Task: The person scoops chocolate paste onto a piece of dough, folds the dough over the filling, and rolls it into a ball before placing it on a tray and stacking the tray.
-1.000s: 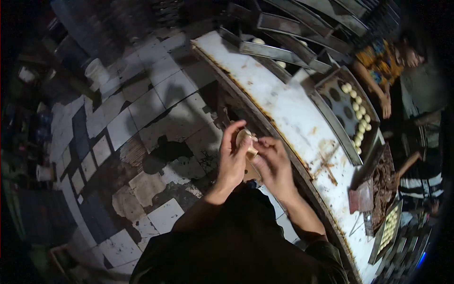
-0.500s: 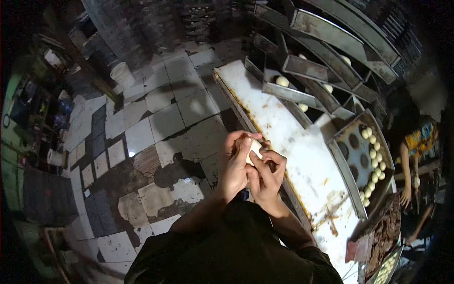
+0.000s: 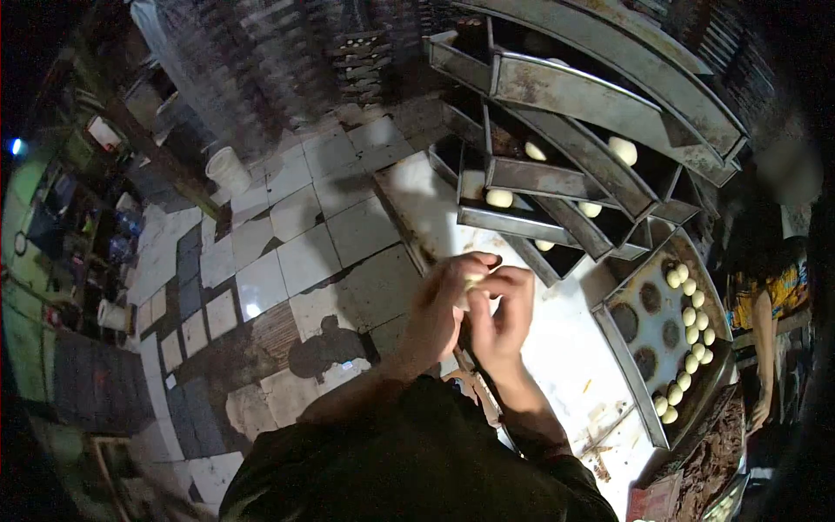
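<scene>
My left hand [image 3: 439,304] and my right hand [image 3: 504,317] meet over the edge of the white table [image 3: 561,348]. Between their fingers is a small piece of pale dough [image 3: 471,282], mostly covered by the fingers. Both hands are curled around it, the fingertips touching. To the right, a metal tray [image 3: 635,374] holds several round pale dough balls [image 3: 691,334] in a curved line along its far side, with dark round marks on its base.
Stacked metal trays [image 3: 574,96] with dough balls stand at the back right. Dark brown filling [image 3: 709,448] lies near a red container [image 3: 654,500]. Another person's arm [image 3: 764,357] hangs at the right. A white bucket [image 3: 228,170] stands on the tiled floor.
The view has shifted, so the stacked trays look larger and lower. My hands have risen slightly and closed further over the dough, which shows less. The other person's arm has moved lower.
</scene>
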Action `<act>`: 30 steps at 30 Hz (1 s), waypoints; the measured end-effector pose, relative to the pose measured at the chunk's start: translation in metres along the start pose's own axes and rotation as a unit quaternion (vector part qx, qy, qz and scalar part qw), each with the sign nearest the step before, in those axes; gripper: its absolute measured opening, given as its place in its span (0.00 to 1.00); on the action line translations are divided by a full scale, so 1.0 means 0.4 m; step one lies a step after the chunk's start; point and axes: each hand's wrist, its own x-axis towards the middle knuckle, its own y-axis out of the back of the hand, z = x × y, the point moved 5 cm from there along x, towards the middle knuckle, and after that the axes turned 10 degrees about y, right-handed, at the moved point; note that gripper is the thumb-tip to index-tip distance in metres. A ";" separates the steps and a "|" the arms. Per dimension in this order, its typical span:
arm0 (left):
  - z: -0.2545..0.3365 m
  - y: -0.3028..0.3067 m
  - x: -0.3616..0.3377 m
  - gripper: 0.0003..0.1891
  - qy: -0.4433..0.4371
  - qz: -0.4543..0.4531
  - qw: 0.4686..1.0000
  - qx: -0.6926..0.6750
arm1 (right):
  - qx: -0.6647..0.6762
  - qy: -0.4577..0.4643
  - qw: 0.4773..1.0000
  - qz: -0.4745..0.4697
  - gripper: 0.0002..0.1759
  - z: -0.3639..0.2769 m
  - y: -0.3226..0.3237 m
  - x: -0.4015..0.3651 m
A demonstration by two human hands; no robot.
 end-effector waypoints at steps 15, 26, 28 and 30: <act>0.164 0.137 0.225 0.18 -0.124 -0.063 0.979 0.151 | 0.055 -0.163 0.978 0.115 0.06 0.107 -0.211 0.200; 0.319 0.288 0.436 0.15 -0.114 -0.133 0.979 0.108 | -0.219 0.038 0.963 0.155 0.13 0.133 -0.422 0.401; 0.333 0.289 0.485 0.15 -0.075 -0.119 0.989 0.044 | -0.347 0.086 0.932 0.052 0.14 0.142 -0.442 0.380; 0.350 0.267 0.544 0.24 -0.039 -0.127 0.990 -0.044 | -0.332 0.179 0.925 -0.048 0.18 0.124 -0.481 0.428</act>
